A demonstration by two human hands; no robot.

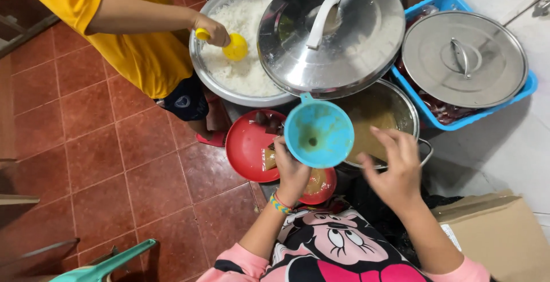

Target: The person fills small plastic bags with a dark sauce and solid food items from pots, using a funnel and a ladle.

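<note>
A floor of reddish-brown square tiles [97, 162] fills the left of the view, meeting a pale grey surface [504, 144] on the right.

Taking the pot of brown sauce [372, 124] as the landmark: up-left of it stands a wide steel basin of white rice [243, 58], and a large steel lid [332, 30] leans over the pot's far rim, overlapping the basin. To the right of the pot a blue plastic crate [464, 119] carries a second steel lid [464, 58]. Left of the pot sits a red bowl [246, 144]. A cardboard box [498, 230] lies below-right of it.

A co-worker in a yellow shirt [132, 36] stands beyond the basin, one hand gripping a yellow scoop [232, 44] in the rice.

The blue funnel [318, 133] hangs at the pot's left rim, mouth facing up toward the camera, its long axis running straight down into a small bag of brown sauce [315, 182]; its tab handle points away toward the leaning lid. The left hand [292, 170] closes around the funnel's neck and the bag top. The right hand [395, 170] hovers over the pot's near rim, fingers spread, holding nothing.
</note>
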